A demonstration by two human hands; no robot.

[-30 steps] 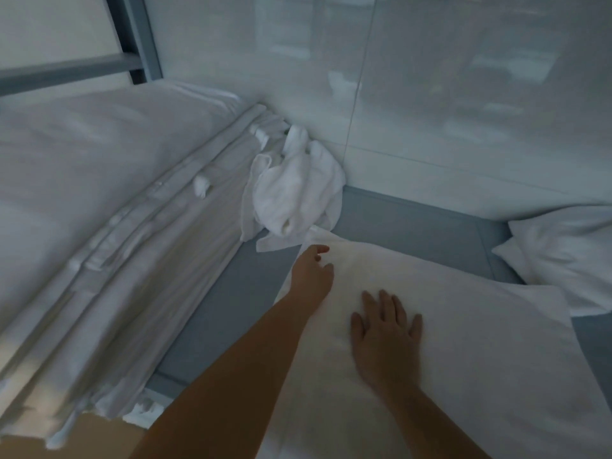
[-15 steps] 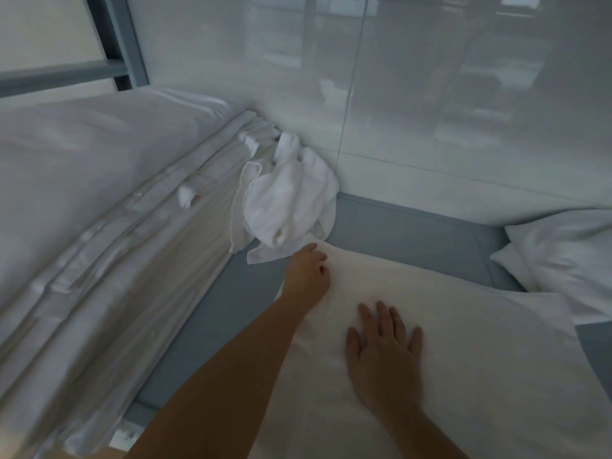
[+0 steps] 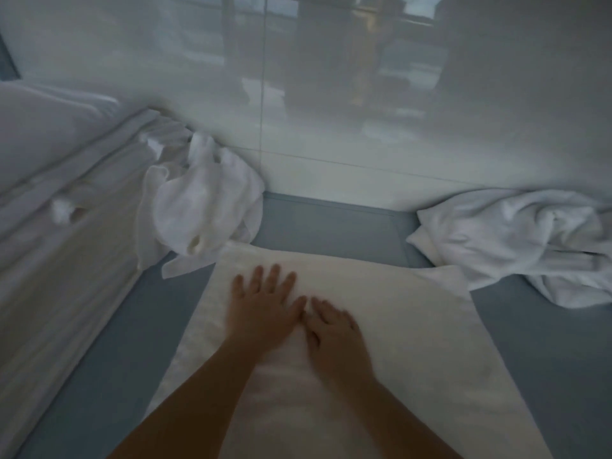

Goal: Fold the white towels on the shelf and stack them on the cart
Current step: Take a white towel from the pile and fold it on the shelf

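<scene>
Hands, left hand (image 3: pixel 263 309) beside right hand (image 3: pixel 334 336), press flat towel (image 3: pixel 414 326).

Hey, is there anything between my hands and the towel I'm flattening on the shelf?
No. The left hand and right hand both lie flat on the spread towel. The crumpled towels lie beyond its far corners.

Left hand (image 3: pixel 265 309), right hand (image 3: pixel 334 332) bare; forearms bare, no sleeves, rings or watch visible.
</scene>
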